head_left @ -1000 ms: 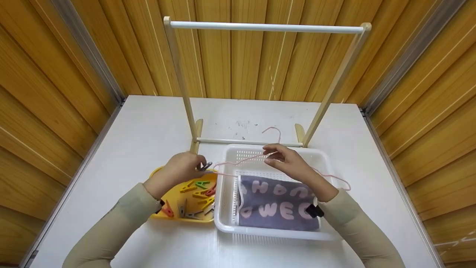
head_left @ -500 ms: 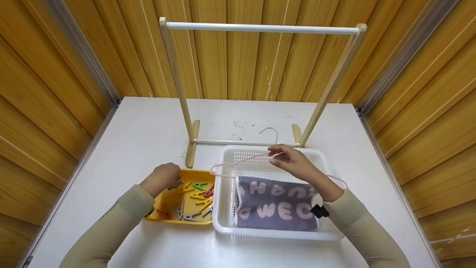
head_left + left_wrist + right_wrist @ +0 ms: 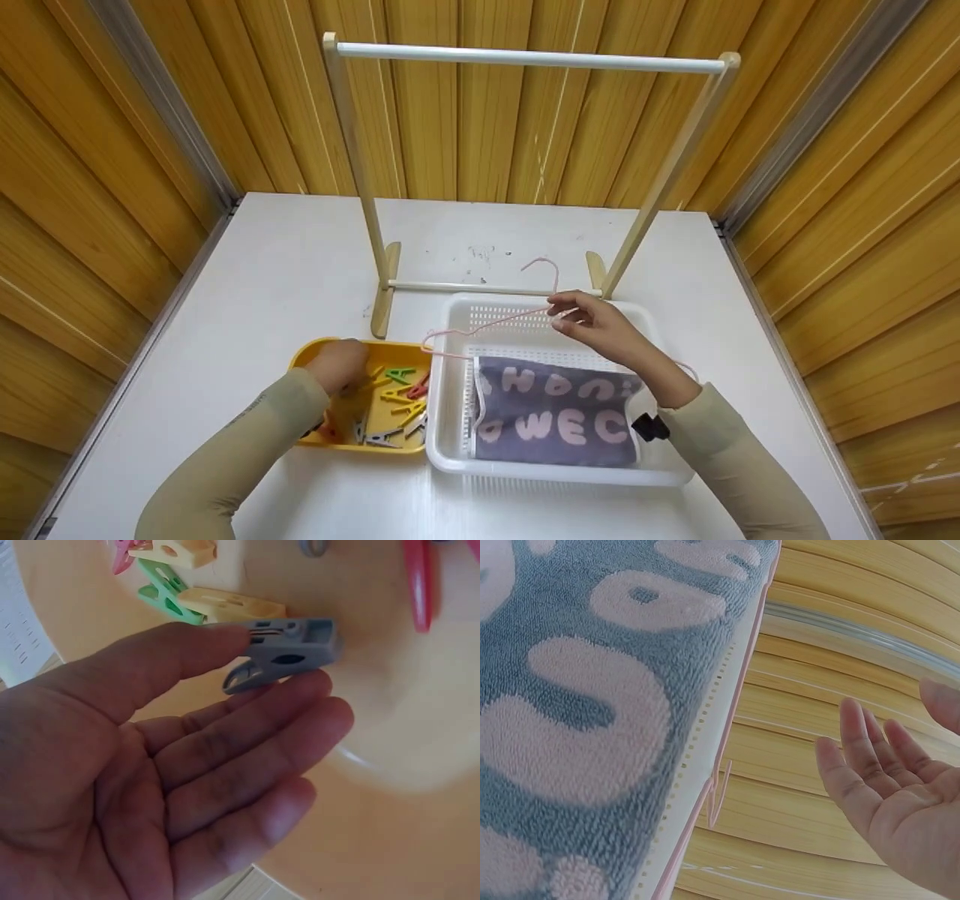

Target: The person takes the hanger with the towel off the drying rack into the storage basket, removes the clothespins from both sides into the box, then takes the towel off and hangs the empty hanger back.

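Note:
In the head view my left hand [image 3: 339, 366] is down inside the yellow tray [image 3: 298, 360]. The left wrist view shows that hand [image 3: 217, 742] pinching a grey clothespin [image 3: 292, 645] between thumb and fingers, over the tray floor. My right hand [image 3: 594, 324] is above the white basket [image 3: 555, 472], fingers loosely bent; in the right wrist view this hand [image 3: 907, 799] holds nothing. A pink wire hanger [image 3: 510, 318] lies across the basket, its hook pointing toward the rack. The grey-blue towel [image 3: 551, 442] with pink letters meets the hanger along its far edge.
Several clothespins lie in the tray, among them a green one [image 3: 400, 374] and a yellow one [image 3: 409, 411]. Behind the basket stands a wooden rack with a white top rod [image 3: 525, 56]. Wood-look panels [image 3: 495, 135] enclose the white table [image 3: 247, 300].
My left hand has moved from the hanger's left end, left and down into the yellow tray, with the grey clothespin. My right hand has stayed nearly in place beside the hanger.

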`<act>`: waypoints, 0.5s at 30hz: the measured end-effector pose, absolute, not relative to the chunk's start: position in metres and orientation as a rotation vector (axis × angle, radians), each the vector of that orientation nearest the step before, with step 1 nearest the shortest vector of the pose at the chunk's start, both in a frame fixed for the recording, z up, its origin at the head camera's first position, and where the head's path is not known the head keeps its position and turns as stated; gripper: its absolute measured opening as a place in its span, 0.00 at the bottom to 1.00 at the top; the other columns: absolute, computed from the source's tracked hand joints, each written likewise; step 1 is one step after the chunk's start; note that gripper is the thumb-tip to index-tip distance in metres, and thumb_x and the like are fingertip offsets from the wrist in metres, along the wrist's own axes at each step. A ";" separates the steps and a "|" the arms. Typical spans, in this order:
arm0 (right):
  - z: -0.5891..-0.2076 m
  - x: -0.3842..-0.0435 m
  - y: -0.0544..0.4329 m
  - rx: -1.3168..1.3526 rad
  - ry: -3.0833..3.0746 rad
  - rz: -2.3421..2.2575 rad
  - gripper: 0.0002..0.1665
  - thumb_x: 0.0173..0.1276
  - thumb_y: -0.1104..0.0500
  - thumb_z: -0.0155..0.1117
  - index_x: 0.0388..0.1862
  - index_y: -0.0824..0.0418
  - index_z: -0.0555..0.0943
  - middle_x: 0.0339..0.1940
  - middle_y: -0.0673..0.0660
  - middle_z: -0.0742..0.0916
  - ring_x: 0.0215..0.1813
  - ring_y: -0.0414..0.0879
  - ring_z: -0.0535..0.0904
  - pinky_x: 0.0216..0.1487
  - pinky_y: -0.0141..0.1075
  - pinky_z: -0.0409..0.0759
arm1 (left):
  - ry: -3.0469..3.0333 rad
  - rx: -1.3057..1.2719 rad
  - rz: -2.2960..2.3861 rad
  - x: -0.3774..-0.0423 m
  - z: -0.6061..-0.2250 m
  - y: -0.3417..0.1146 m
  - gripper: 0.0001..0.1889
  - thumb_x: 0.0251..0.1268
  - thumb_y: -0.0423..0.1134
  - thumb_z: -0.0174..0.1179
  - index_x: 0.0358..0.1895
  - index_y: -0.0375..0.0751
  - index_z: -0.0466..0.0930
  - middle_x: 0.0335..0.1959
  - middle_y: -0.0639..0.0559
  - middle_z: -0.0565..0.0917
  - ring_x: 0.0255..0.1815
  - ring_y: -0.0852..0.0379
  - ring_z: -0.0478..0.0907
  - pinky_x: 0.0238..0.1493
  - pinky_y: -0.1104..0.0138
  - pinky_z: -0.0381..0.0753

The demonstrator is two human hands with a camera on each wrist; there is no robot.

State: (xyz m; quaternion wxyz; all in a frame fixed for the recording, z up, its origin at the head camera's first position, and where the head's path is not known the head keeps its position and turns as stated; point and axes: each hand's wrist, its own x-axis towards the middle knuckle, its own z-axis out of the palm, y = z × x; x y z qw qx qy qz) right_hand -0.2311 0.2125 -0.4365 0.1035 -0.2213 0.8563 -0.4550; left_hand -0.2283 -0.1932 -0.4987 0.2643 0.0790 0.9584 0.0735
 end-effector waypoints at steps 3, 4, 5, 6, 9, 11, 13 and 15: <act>-0.437 -0.230 0.214 -0.643 2.523 -1.349 0.26 0.78 0.60 0.60 0.69 0.71 0.72 0.60 0.71 0.83 0.59 0.62 0.82 0.54 0.28 0.80 | 2.621 0.203 0.271 -0.225 -0.495 -0.195 0.02 0.58 0.24 0.59 0.32 0.31 0.77 0.27 0.45 0.72 0.29 0.50 0.68 0.28 0.66 0.67; -0.437 -0.230 0.215 -0.639 2.522 -1.351 0.26 0.78 0.60 0.59 0.69 0.71 0.72 0.60 0.71 0.83 0.58 0.61 0.83 0.54 0.27 0.80 | 2.615 0.182 0.286 -0.224 -0.494 -0.196 0.02 0.59 0.24 0.59 0.34 0.31 0.78 0.28 0.45 0.73 0.30 0.50 0.69 0.30 0.65 0.69; -0.437 -0.231 0.215 -0.643 2.521 -1.356 0.26 0.78 0.60 0.59 0.69 0.71 0.72 0.59 0.71 0.83 0.58 0.60 0.83 0.54 0.27 0.80 | 2.602 0.143 0.315 -0.225 -0.493 -0.196 0.03 0.59 0.24 0.59 0.36 0.31 0.78 0.29 0.45 0.73 0.31 0.49 0.70 0.32 0.65 0.70; -0.437 -0.230 0.216 -0.641 2.519 -1.362 0.26 0.78 0.60 0.60 0.69 0.71 0.72 0.59 0.71 0.83 0.57 0.59 0.83 0.54 0.27 0.80 | 2.587 0.110 0.339 -0.225 -0.493 -0.197 0.06 0.59 0.25 0.59 0.39 0.31 0.78 0.31 0.44 0.74 0.33 0.49 0.71 0.35 0.64 0.72; -0.439 -0.231 0.217 -0.647 2.522 -1.365 0.26 0.78 0.60 0.60 0.69 0.72 0.72 0.58 0.71 0.83 0.56 0.56 0.83 0.53 0.26 0.80 | 2.558 0.055 0.367 -0.230 -0.495 -0.199 0.09 0.59 0.25 0.59 0.44 0.31 0.79 0.33 0.44 0.76 0.36 0.48 0.73 0.40 0.62 0.74; -0.440 -0.231 0.218 -0.656 2.527 -1.362 0.27 0.78 0.59 0.60 0.69 0.72 0.72 0.58 0.71 0.83 0.56 0.54 0.83 0.53 0.26 0.80 | 2.548 0.047 0.374 -0.232 -0.497 -0.201 0.11 0.59 0.26 0.59 0.45 0.31 0.79 0.34 0.44 0.76 0.37 0.48 0.73 0.41 0.62 0.73; -0.440 -0.231 0.218 -0.657 2.529 -1.361 0.27 0.78 0.59 0.60 0.69 0.71 0.72 0.58 0.71 0.83 0.56 0.53 0.83 0.53 0.26 0.80 | 2.552 0.050 0.371 -0.233 -0.499 -0.202 0.11 0.59 0.27 0.60 0.46 0.31 0.80 0.34 0.44 0.77 0.37 0.48 0.73 0.42 0.62 0.74; -0.440 -0.231 0.219 -0.651 2.534 -1.360 0.27 0.78 0.58 0.60 0.69 0.71 0.73 0.58 0.71 0.83 0.55 0.54 0.84 0.53 0.26 0.80 | 2.542 0.014 0.414 -0.233 -0.500 -0.203 0.12 0.60 0.28 0.60 0.48 0.31 0.80 0.35 0.44 0.78 0.38 0.48 0.74 0.43 0.62 0.74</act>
